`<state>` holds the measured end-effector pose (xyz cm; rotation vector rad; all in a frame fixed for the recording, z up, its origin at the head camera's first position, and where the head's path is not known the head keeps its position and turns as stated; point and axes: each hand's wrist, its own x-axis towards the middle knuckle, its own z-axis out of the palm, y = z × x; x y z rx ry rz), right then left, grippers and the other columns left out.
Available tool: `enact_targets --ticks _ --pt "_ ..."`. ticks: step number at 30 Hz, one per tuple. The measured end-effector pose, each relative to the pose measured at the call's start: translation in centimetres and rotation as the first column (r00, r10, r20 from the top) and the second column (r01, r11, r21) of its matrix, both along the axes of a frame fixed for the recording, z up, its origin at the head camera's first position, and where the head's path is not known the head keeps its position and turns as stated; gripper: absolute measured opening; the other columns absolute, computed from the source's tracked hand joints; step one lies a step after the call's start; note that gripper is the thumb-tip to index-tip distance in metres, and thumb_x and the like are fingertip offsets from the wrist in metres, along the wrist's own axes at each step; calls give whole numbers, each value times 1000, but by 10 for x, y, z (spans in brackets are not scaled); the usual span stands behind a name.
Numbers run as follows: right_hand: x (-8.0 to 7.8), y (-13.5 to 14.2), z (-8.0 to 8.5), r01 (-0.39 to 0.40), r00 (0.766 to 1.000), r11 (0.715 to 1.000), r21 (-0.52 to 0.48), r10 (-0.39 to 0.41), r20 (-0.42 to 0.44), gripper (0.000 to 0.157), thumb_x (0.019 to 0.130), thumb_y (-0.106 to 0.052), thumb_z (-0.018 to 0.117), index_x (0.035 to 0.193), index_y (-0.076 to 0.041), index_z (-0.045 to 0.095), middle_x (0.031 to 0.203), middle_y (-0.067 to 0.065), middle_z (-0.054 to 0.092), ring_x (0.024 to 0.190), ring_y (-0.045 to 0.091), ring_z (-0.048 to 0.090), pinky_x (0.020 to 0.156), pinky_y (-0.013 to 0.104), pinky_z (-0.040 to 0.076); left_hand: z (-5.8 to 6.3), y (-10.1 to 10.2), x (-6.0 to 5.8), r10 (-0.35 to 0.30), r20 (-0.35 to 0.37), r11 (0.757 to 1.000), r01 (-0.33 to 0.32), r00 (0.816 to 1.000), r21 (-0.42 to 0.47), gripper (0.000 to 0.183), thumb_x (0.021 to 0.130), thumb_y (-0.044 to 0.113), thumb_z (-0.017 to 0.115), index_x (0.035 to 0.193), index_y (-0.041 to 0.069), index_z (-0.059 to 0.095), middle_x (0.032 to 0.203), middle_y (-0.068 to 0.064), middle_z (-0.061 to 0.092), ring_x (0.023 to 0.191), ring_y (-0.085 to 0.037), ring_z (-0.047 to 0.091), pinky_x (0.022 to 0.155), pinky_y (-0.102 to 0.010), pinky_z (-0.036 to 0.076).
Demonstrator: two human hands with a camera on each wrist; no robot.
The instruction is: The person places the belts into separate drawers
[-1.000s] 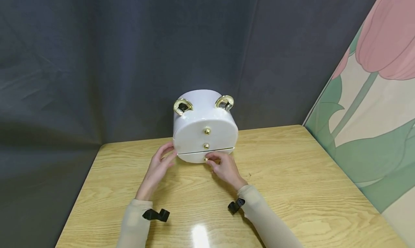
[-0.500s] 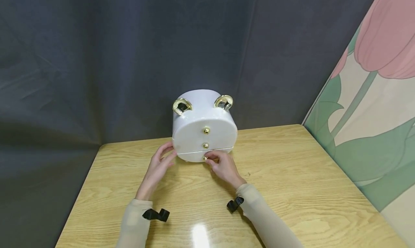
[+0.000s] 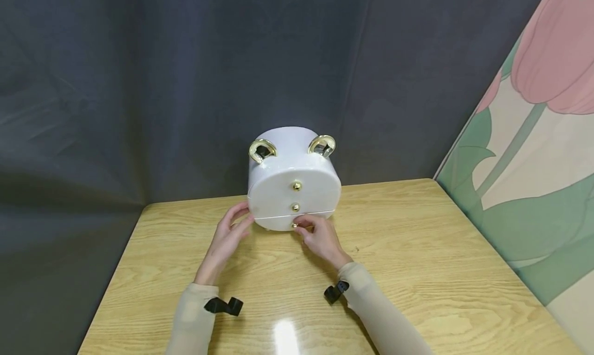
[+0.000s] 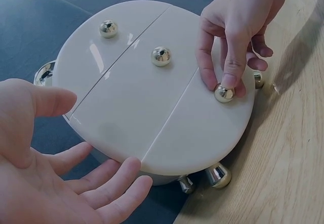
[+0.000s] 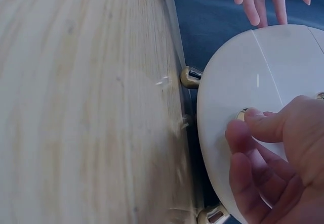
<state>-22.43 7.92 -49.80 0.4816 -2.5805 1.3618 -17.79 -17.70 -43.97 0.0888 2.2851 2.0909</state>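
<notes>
A round-fronted white drawer box (image 3: 271, 190) with two gold ear shapes on top stands near the back of the table. Its front has three gold knobs, one per drawer. My right hand (image 3: 322, 241) pinches the lowest knob (image 4: 224, 94) between thumb and fingers, on the bottom drawer (image 4: 195, 128). This drawer's front lies about level with the others, leaving a thin seam. At the box's left side is my left hand (image 3: 225, 241), its fingers spread and loosely extended, fingertips at the lower edge. In the left wrist view, its thumb stands apart from the box front.
Short gold feet (image 4: 218, 175) hold the box above the wooden table (image 3: 408, 252). A dark curtain (image 3: 209, 86) hangs right behind it. On the right rises a panel with a tulip print (image 3: 510, 190). Black straps with small devices circle both sleeves.
The bottom drawer has slid slightly inward, and the dark gap above it has narrowed to a thin line. My right hand moved in with the knob; the left hand stays in place.
</notes>
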Motion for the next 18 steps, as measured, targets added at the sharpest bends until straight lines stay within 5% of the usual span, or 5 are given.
enact_targets --ticks 5,18 --pt "0 0 -3 25 999 999 28 -24 -44 15 92 -6 82 105 -13 83 96 0 82 83 9 71 71 22 53 0 0 0 5 3 1000 -5 1000 -3 56 111 25 57 162 11 39 164 -16 44 146 -39 51 120 -63 43" --pt "-1 -3 -1 55 998 998 -32 -56 -24 14 88 -5 85 100 -12 84 89 0 81 77 8 70 71 22 53 0 0 -1 14 -2 1000 -14 1000 -5 55 112 23 57 162 10 39 163 -17 45 146 -39 51 120 -63 43"
